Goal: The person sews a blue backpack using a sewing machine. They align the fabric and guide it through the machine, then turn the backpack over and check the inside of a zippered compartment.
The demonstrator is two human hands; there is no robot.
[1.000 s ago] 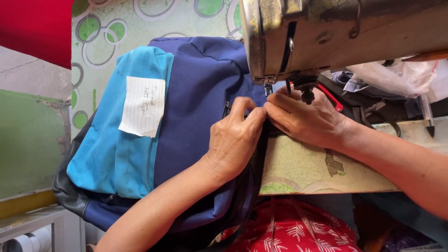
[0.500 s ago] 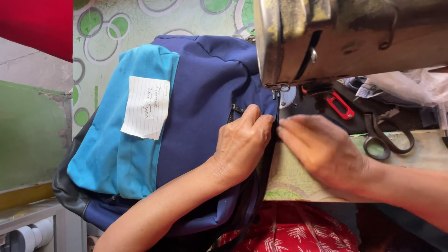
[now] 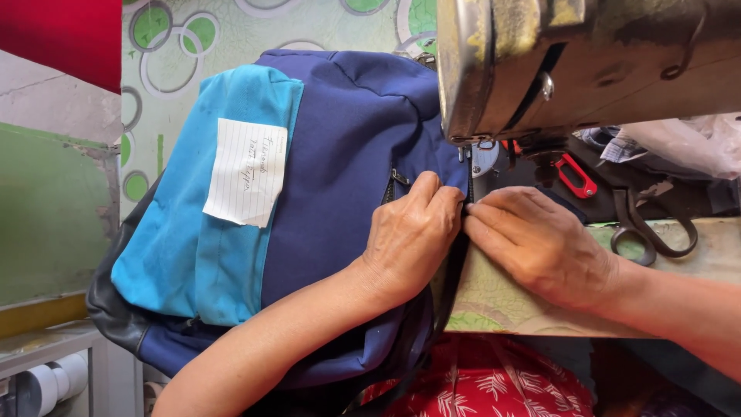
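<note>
A backpack [image 3: 332, 147] in dark blue and light blue lies against the old metal sewing machine [image 3: 587, 62], with a lined paper note [image 3: 247, 171] stuck on its light blue panel. My left hand [image 3: 413, 235] presses down on the dark blue fabric by the zipper, fingers curled at the seam edge. Facing it, my right hand [image 3: 540, 243] lies flat on the table with its fingertips pinching the same seam just under the needle area [image 3: 467, 154]. The two hands' fingertips almost touch.
Black-handled scissors [image 3: 644, 228] lie on the patterned table top [image 3: 494, 297] to the right of my right hand. A red-handled tool [image 3: 575, 176] sits behind them, with a white plastic bag [image 3: 687, 143]. Red patterned cloth [image 3: 478, 386] covers my lap. A green wall is left.
Both hands have slid a little toward me along the backpack seam. The view has shifted left, so the scissors now show clearly on the table.
</note>
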